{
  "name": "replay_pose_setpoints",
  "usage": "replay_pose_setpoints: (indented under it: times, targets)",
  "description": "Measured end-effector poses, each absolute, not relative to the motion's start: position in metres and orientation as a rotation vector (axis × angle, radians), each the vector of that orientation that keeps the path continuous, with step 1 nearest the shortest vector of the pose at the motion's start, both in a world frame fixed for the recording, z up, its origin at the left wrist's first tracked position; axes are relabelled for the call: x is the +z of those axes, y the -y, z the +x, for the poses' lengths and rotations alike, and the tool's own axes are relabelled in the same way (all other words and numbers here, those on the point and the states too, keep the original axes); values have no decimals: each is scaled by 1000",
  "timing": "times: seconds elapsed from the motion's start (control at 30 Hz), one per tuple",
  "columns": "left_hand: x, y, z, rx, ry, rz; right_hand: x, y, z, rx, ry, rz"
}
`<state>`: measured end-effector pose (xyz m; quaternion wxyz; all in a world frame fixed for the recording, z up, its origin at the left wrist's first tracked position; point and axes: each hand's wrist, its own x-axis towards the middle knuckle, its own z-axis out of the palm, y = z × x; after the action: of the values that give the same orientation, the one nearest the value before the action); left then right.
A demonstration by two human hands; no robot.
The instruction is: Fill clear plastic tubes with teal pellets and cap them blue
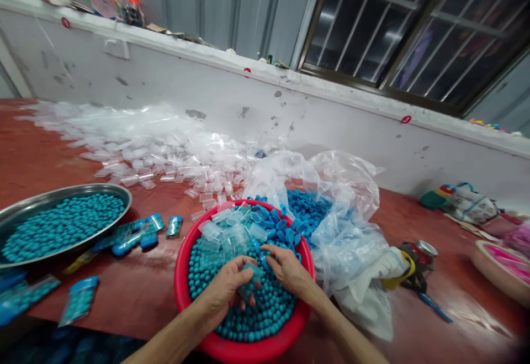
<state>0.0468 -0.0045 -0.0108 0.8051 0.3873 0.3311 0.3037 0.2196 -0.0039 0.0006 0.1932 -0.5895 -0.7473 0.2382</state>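
Observation:
A red basin (180, 275) in front of me holds many teal beads (265, 320), clear plastic containers (236, 231) and blue caps (281, 231). Over the beads, my left hand (232, 284) is closed around a small clear container (248, 278) with teal showing through it. My right hand (290, 270) is beside it at the edge of the blue caps, its thumb and fingers pinched together. A blue piece, seemingly a cap, shows at those fingertips, partly hidden by them.
Left of the basin are a metal tray (126, 197) of teal beads and several filled, blue-capped containers (79, 300). Clear containers (165, 148) are heaped along the wall. A plastic bag (348, 242) of blue caps lies right, near a jar (424, 251).

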Motion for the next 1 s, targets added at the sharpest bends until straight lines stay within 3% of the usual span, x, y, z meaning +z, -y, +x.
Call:
replay_pose_setpoints:
  times: [0.1,0.27,0.4,0.77,1.0]
  targets:
    - [-10,3,46,689,-746,814,3,11,224,840,2117,-1695]
    - [-9,0,42,818,-813,788,14,15,223,158,2546,-1663]
    - [-10,-2,42,941,-868,799,6,14,213,11,2758,-1437]
    - [-15,-2,43,932,-1000,927,-15,19,202,21,2730,-1537]
    - [-11,0,47,862,-1046,1053,0,14,212,365,2255,-1688]
